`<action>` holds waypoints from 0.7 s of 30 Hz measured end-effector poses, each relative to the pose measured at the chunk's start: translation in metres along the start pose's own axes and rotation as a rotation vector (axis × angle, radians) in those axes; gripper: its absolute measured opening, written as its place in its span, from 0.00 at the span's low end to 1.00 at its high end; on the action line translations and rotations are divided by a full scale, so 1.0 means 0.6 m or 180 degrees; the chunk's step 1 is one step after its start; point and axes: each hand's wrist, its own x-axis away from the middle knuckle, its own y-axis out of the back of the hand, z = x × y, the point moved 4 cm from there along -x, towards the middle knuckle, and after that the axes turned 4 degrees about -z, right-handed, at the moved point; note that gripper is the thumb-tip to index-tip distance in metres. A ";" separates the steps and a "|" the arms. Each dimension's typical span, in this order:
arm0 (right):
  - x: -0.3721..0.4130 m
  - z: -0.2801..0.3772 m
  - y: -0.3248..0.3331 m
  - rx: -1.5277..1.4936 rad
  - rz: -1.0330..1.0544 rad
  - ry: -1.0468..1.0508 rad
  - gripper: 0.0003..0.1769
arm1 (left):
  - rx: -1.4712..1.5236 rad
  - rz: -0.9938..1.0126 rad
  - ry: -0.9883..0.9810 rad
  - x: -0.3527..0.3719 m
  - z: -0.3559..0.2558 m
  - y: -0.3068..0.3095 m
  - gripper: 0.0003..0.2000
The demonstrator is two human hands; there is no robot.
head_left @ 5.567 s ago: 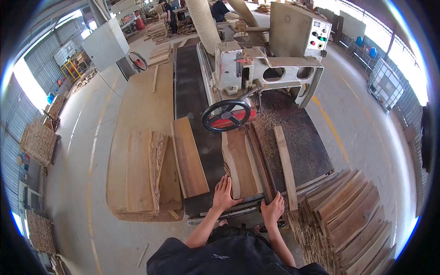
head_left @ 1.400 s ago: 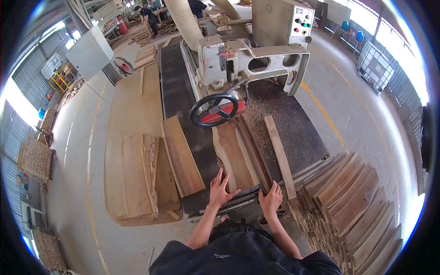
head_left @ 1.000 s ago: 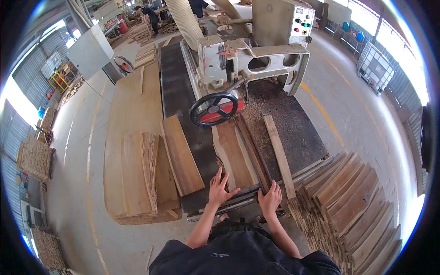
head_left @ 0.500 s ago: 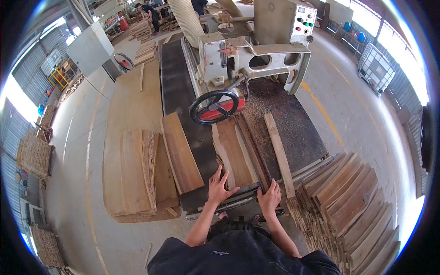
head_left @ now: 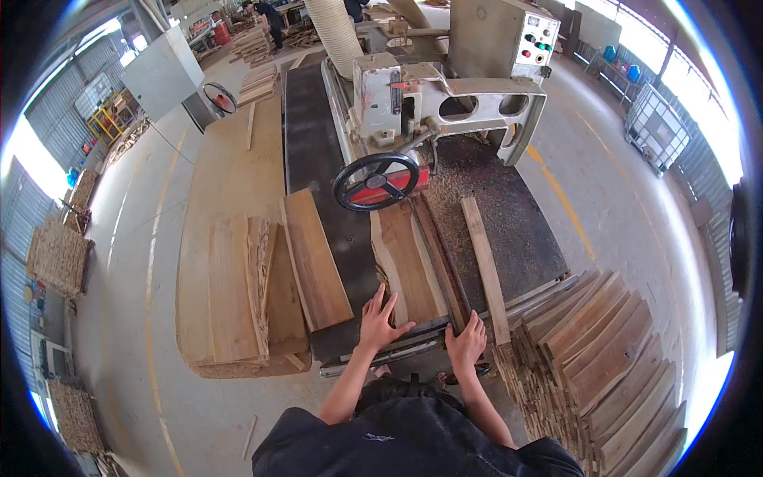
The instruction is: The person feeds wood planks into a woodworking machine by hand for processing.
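A plank with a rough live edge (head_left: 415, 278) lies on the machine's dark table, its far end by the black handwheel (head_left: 376, 182). My left hand (head_left: 381, 324) is at the plank's near left corner, fingers spread, index finger along the rough edge and thumb toward the near end. On the right, a long dark guide rail (head_left: 442, 262) runs beside the plank. My right hand (head_left: 467, 343) rests at the rail's near end, fingers stretched forward and thumb apart. Neither hand is wrapped round anything.
A narrow strip of wood (head_left: 484, 266) lies right of the rail on the sawdust-covered table. Another board (head_left: 315, 262) overlaps the left side. Boards are stacked on the left (head_left: 234, 290) and on the right (head_left: 608, 350). The saw's control box (head_left: 534, 40) stands behind.
The view has shifted slightly, so the machine sits a little further right. Both hands keep nearly the same places at the plank and the rail.
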 end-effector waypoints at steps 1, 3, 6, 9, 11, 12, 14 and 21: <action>0.000 0.000 0.001 -0.0009 -0.0012 0.0004 0.42 | 0.0000 -0.0002 0.0003 0.000 0.000 0.000 0.49; 0.000 0.000 0.000 -0.0018 0.0013 -0.0018 0.42 | -0.0005 -0.0021 -0.0010 0.000 -0.001 0.001 0.49; 0.000 -0.001 -0.002 -0.0023 0.0046 -0.0057 0.42 | -0.0015 -0.0009 0.0011 -0.001 -0.003 0.004 0.49; 0.001 -0.001 -0.005 0.0009 0.0012 -0.0037 0.42 | -0.0002 -0.0073 -0.0048 -0.001 -0.004 0.006 0.48; 0.000 -0.002 -0.007 0.0034 -0.0006 0.0013 0.42 | 0.0083 -0.0076 -0.0003 0.000 -0.001 0.003 0.49; -0.001 -0.001 -0.007 0.0026 -0.0047 0.0006 0.42 | 0.0150 -0.0043 -0.0017 0.001 0.002 0.002 0.50; 0.002 0.000 -0.007 0.0023 -0.0048 0.0048 0.42 | 0.0179 -0.0089 0.0019 0.003 0.004 0.000 0.49; 0.000 -0.001 -0.011 0.0112 0.0022 0.0003 0.41 | 0.0177 -0.0162 -0.0037 0.001 0.000 0.008 0.46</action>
